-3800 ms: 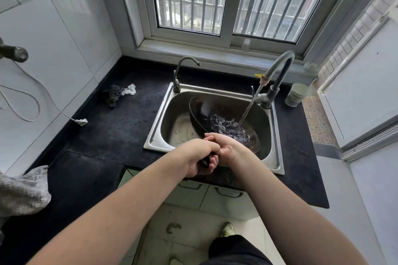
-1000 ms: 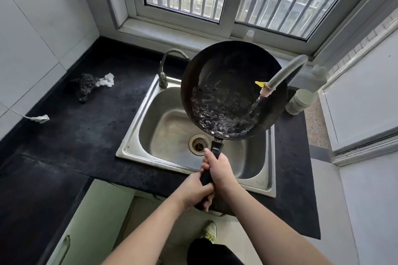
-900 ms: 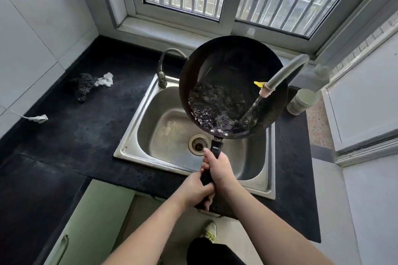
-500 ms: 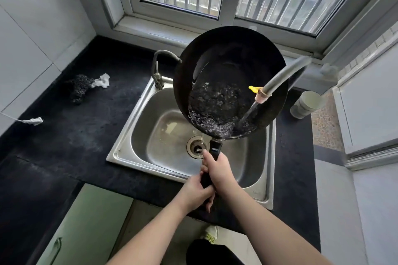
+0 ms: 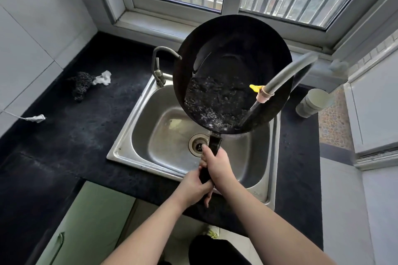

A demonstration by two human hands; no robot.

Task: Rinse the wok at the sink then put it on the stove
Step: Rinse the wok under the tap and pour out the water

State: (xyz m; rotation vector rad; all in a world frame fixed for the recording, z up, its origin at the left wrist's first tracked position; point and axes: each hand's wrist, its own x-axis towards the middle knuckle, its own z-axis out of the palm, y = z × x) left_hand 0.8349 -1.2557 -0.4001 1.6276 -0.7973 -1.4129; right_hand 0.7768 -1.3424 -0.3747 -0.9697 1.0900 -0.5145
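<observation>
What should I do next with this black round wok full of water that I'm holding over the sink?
Probably tip the black round wok further so the pooled water drains into the stainless steel sink. Both the left hand and right hand grip its handle, and the grey faucet hose is running into it, near the handle end.

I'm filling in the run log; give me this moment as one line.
phase: rinsing | wok: tilted over sink, water pooled inside | faucet hose: running | left hand, right hand: grip handle
</observation>
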